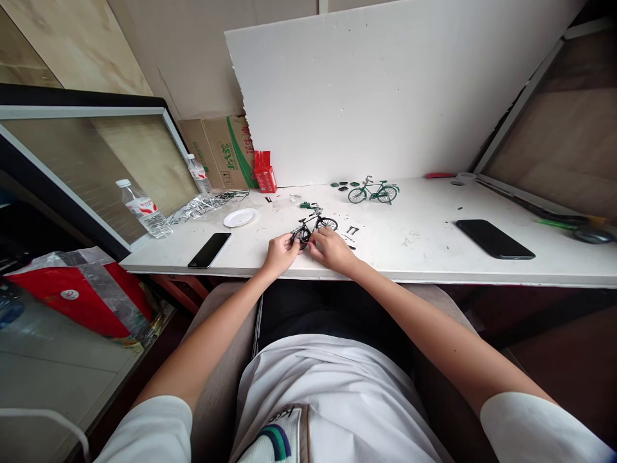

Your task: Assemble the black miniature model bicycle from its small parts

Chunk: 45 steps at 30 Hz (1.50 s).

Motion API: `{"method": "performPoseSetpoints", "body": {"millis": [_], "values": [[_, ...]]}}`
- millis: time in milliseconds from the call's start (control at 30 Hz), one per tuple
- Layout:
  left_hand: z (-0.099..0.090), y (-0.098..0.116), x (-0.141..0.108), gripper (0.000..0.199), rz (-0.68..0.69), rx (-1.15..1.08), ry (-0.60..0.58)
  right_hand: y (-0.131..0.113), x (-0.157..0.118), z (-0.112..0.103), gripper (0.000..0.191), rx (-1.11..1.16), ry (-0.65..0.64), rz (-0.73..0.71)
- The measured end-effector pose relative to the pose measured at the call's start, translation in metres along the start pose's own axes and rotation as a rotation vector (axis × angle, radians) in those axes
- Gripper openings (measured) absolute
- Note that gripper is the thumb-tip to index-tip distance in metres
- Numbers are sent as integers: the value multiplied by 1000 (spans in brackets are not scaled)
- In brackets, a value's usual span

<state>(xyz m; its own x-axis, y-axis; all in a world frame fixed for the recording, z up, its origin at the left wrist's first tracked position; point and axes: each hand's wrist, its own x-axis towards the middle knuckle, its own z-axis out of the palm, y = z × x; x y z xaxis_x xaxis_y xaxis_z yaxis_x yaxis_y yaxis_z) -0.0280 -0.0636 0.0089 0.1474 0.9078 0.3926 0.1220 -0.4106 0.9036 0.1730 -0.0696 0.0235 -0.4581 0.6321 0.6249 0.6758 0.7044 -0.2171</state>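
Observation:
A small black model bicycle (pixel 314 223) is between my hands near the table's front edge, its handlebar end tilted away from me. My left hand (pixel 282 253) grips it by the rear wheel, fingers closed. From the other side, my right hand (pixel 332 249) has its fingers pinched close to the same wheel; whether a small part is between them is too fine to make out. Just right of the bicycle lie a few small black parts (pixel 353 230). A finished-looking green model bicycle (pixel 373 191) stands upright farther back.
On the left are a black phone (pixel 209 249), a white plate (pixel 240 218), plastic bottles (pixel 147 209) and a heap of clear wrapping and sprues (pixel 207 204). A red box (pixel 265 172) stands behind. A larger black phone (pixel 495 238) lies at right. A white board (pixel 385 90) backs the table.

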Motion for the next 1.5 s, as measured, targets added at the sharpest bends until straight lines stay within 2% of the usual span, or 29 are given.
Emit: {"method": "performPoseSetpoints", "body": {"millis": [233,533,833,1133,1500], "values": [[-2,-6,5,31,-44,-62,-66,0,0,0,14,-8,54,18],[-10,-3,13,46,-159,-143,-106,-3,-3,-2,26,-35,61,13],[-8,-3,12,45,-155,-126,-99,-4,-5,0,29,-82,57,55],[-9,-3,12,46,-155,-111,-102,-6,-5,0,31,-233,45,45],[-10,-3,11,42,-132,-101,-119,-10,-4,-3,42,-242,-1,59]]}}
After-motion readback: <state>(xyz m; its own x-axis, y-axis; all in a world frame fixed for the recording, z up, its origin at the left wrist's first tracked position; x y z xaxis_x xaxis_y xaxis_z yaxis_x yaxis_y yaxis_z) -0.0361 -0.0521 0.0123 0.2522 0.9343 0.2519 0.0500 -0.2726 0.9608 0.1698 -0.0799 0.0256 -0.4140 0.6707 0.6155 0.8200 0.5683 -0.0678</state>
